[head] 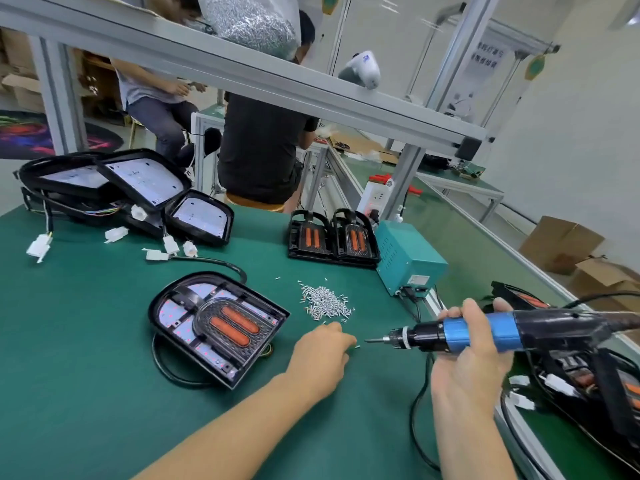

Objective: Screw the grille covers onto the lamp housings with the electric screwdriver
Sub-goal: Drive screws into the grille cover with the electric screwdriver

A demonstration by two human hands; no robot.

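A black lamp housing (218, 327) lies on the green mat, a grille cover with two orange bars (230, 325) set in it. A pile of small silver screws (323, 301) sits to its right. My left hand (320, 355) rests on the mat just below the pile, fingers curled down over a loose screw (356, 347); whether it pinches the screw is hidden. My right hand (467, 348) grips the blue and black electric screwdriver (485, 332) level above the table, bit pointing left toward the left hand.
Several open housings with white connectors (138, 188) lie at the back left. Two grille covers (332, 237) stand beside a teal power box (408, 258). More lamps (588, 386) lie at the right edge. People sit behind the bench frame (242, 74).
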